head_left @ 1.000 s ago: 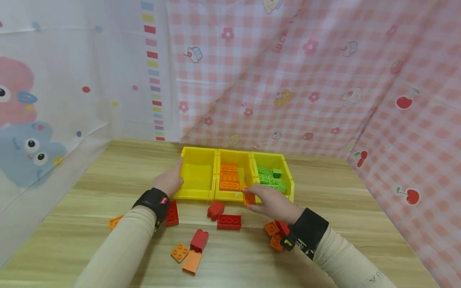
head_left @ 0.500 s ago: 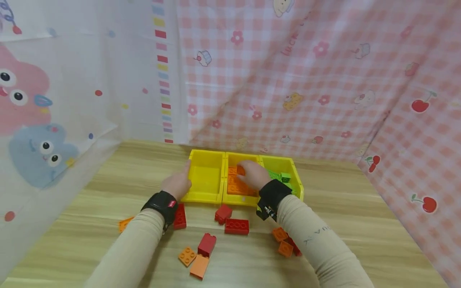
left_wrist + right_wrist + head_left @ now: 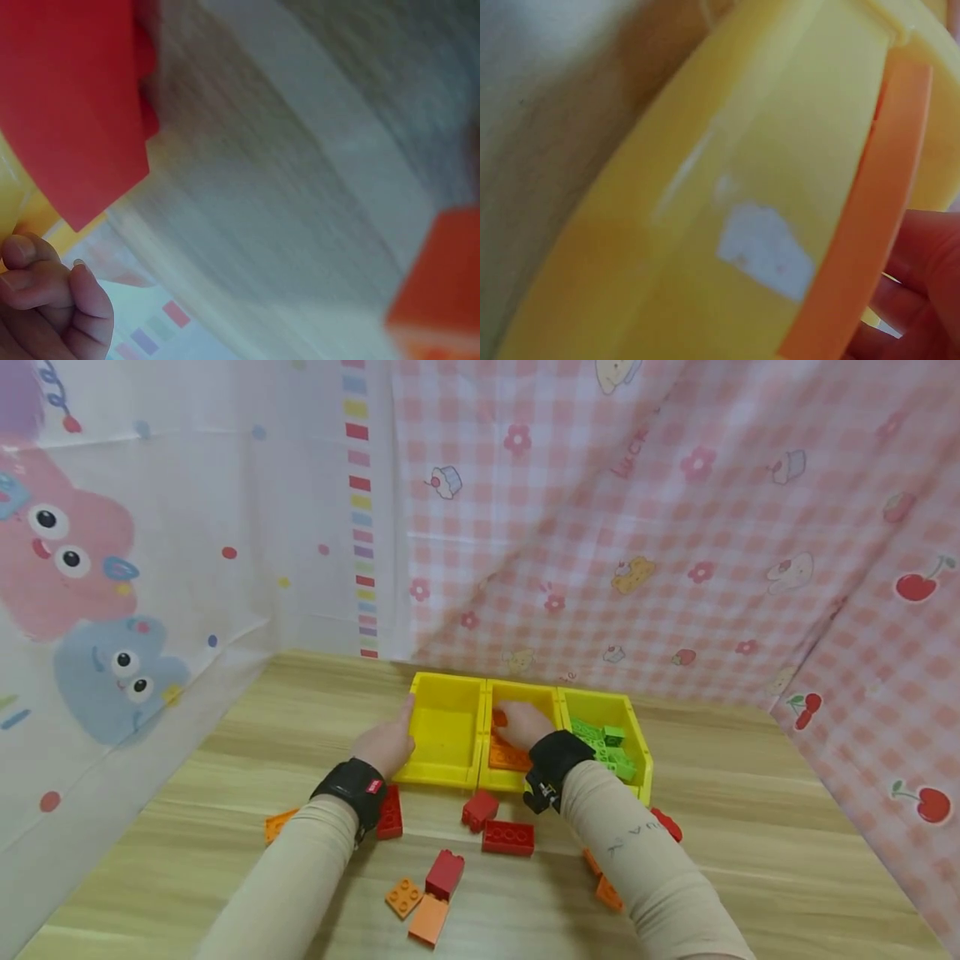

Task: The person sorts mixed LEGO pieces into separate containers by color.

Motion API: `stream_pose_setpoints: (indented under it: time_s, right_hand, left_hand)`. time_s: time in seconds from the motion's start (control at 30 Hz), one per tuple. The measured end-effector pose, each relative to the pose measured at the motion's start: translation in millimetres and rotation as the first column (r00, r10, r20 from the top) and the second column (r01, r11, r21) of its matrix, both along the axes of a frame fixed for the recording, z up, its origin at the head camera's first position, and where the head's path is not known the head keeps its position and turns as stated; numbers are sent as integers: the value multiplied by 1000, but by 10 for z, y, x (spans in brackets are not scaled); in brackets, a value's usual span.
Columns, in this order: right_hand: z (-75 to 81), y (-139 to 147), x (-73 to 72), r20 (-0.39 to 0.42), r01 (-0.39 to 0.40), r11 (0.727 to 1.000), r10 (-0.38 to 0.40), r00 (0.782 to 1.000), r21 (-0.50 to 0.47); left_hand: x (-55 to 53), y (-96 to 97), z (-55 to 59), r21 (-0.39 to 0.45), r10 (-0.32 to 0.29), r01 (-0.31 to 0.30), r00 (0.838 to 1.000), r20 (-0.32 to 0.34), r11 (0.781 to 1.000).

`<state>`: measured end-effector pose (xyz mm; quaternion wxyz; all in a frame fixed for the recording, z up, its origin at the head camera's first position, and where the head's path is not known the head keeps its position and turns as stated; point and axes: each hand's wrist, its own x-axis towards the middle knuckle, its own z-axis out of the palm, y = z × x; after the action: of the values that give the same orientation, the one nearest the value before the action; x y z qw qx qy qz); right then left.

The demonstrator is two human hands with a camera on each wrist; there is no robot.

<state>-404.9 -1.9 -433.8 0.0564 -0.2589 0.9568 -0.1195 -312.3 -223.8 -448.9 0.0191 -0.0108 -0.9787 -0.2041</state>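
Observation:
My left hand (image 3: pixel 386 747) grips the left wall of a yellow three-compartment bin (image 3: pixel 442 735); its curled fingers (image 3: pixel 45 289) show at the bin's edge in the left wrist view. Reaching into the middle compartment, my right hand (image 3: pixel 527 724) holds an orange brick (image 3: pixel 499 719) above other orange bricks (image 3: pixel 508 755), and its palm side is hidden. In the right wrist view, a long orange brick (image 3: pixel 870 217) stands along the compartment's front wall, right beside the fingers (image 3: pixel 930 247). Green bricks (image 3: pixel 603 750) lie in the right compartment; the left one shows bare yellow floor.
Red bricks (image 3: pixel 508 837) lie in front of the bin, one red brick (image 3: pixel 390 812) beside my left wrist. Nearer are an orange square brick (image 3: pixel 403 897), a red brick (image 3: pixel 445 873) and another orange brick (image 3: pixel 429 920). More orange bricks (image 3: pixel 608 893) are partly under my right forearm. Patterned cloth hangs behind.
My right hand has carried an orange brick from the bin's front edge into the middle compartment and lowered slightly there. The left hand stays on the bin. The head view has shifted a little.

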Motion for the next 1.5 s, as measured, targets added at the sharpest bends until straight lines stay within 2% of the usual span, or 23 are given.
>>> stream_pose_setpoints:
  time_s: [0.13, 0.3, 0.43, 0.57, 0.67, 0.8, 0.9, 1.07, 1.23, 1.5]
  right_hand:
    - [45, 65, 72, 24, -50, 999, 50, 998, 3]
    - [213, 163, 280, 40, -89, 996, 89, 995, -9]
    - [344, 320, 525, 19, -152, 988, 153, 988, -23]
    - [425, 569, 799, 14, -246, 969, 247, 969, -29]
    - [437, 799, 992, 38, -284, 958, 285, 958, -37]
    - [361, 1075, 1174, 69, -320, 947, 320, 945, -9]
    - [262, 1227, 1241, 72, -358, 933, 354, 932, 48]
    - [156, 1385, 1298, 88, -369, 923, 361, 928, 112]
    - [115, 1484, 1326, 93, -362, 920, 351, 932, 151]
    - [113, 1584, 1369, 33, -388, 908, 388, 921, 156]
  left_hand:
    - [6, 5, 5, -16, -18, 18, 1000, -12, 1000]
    - [1, -43, -24, -19, -28, 27, 1000, -14, 999]
    - [7, -105, -31, -30, -28, 27, 1000, -15, 999]
    - [13, -157, -15, -33, -30, 29, 999, -34, 999]
    - [10, -189, -8, -30, -39, 38, 999, -28, 999]
    - [19, -221, 2, -32, -39, 39, 999, -9, 999]
    - [36, -220, 18, -21, -28, 28, 1000, -2, 999]
    - [28, -186, -2, -14, -19, 19, 1000, 7, 1000]
    - [-15, -145, -49, -16, -31, 31, 1000, -3, 999]
    - [-33, -2, -7, 1, -44, 44, 999, -10, 999]
